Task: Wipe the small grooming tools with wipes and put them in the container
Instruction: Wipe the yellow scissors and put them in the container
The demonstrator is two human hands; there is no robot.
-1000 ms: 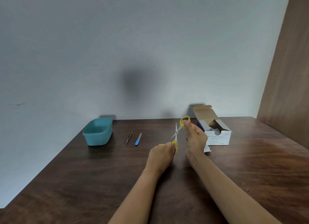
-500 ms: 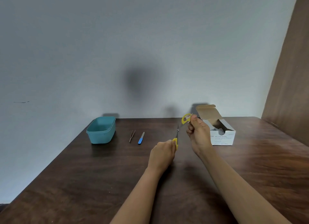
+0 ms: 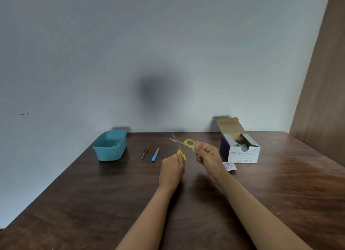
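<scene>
Yellow-handled scissors (image 3: pixel 189 143) mid-air over tabletop (image 3: pixel 280 190), blades spread apart. Left hand (image 3: pixel 172 168) grips lower loop, right hand (image 3: pixel 207 156) pinches upper loop. Tweezers (image 3: pixel 145 152) and blue nail file (image 3: pixel 155 155) lie left, side by side. Teal container (image 3: pixel 110 146) further left. Alcohol swab box (image 3: pixel 242 149) open at right, torn packet (image 3: pixel 230 165) beside it.

Only the person's arms and hands show. The left forearm (image 3: pixel 147 212) and the right forearm (image 3: pixel 252 203) are bare skin along their whole visible length, slender and smooth, each narrowing at the wrist. The left hand (image 3: pixel 172 168) shows its smooth back with low knuckles. The right hand (image 3: pixel 208 157) shows slim fingers (image 3: pixel 200 157) and a short, rounded thumbnail (image 3: pixel 199 147). Finer detail of the skin is too blurred to tell.
</scene>
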